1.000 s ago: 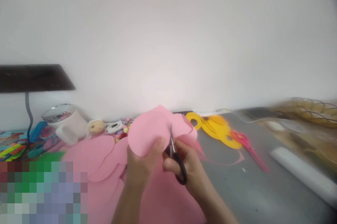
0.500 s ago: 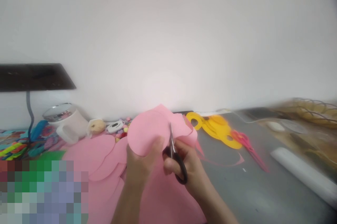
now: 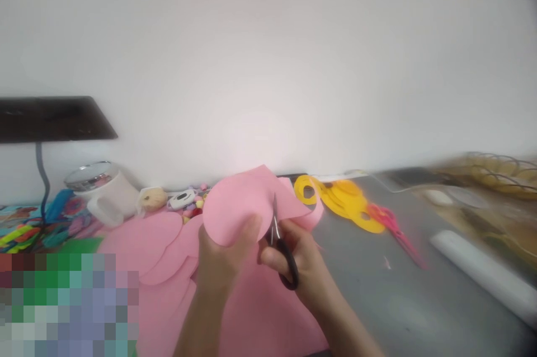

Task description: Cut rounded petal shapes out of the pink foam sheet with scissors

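My left hand grips a pink sheet from below, with its thumb on the front of a rounded, partly cut shape. In my right hand are black-handled scissors, their blades slightly apart at the right edge of the rounded shape. A curled strip of the sheet hangs off to the right of the blades. Pink cut pieces overlap on the table to the left of my hands, and more pink material lies beneath them.
Yellow ring-shaped pieces and pink scissors lie on the grey table to the right, near a white roll. At the left stand a white mug and small colourful items. A wall rises behind.
The pink sheet has shifted, and its cut strip now curls upward at the right instead of trailing over the table. Both hands keep their hold, and the view has moved slightly.
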Demonstrator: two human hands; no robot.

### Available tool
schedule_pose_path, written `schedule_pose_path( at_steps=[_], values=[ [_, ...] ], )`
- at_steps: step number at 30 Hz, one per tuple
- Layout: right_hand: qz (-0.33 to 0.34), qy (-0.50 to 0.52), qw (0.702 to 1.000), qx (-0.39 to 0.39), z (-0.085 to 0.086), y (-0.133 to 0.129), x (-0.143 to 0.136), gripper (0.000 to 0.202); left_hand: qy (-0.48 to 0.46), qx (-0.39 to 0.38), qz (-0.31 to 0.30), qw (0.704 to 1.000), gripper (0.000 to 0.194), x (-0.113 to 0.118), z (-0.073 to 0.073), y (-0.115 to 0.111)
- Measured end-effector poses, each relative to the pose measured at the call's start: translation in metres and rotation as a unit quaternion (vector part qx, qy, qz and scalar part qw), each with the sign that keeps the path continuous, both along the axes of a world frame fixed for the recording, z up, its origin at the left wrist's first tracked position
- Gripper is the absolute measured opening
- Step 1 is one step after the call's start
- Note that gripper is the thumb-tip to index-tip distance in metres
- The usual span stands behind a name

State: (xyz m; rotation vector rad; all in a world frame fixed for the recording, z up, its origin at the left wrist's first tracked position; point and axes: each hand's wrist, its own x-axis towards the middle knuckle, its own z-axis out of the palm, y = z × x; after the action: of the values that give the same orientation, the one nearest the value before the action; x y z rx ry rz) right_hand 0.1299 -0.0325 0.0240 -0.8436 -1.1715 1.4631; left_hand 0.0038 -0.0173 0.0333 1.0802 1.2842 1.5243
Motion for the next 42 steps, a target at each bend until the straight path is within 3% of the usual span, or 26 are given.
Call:
schedule_pose_path(
  at_steps=[15,31,36,42],
  values=[
    [-0.002,0.018,0.999,-0.032,0.001,0.000,-0.004,0.037,-0.027,0.021,0.010,0.999,0.023,0.001,0.000,0.001],
    [-0.003,0.020,0.998,-0.059,0.002,-0.002,-0.005,0.022,-0.040,0.030,0.019,0.999,0.024,0.000,0.000,0.001],
    [0.004,0.016,0.998,-0.063,0.002,-0.003,-0.007,0.027,-0.020,0.025,0.054,0.998,0.025,0.008,0.005,-0.002],
    [-0.011,0.005,1.000,-0.017,0.003,0.000,-0.003,0.037,0.001,0.022,0.040,0.999,0.018,0.015,0.014,-0.008]
  ],
)
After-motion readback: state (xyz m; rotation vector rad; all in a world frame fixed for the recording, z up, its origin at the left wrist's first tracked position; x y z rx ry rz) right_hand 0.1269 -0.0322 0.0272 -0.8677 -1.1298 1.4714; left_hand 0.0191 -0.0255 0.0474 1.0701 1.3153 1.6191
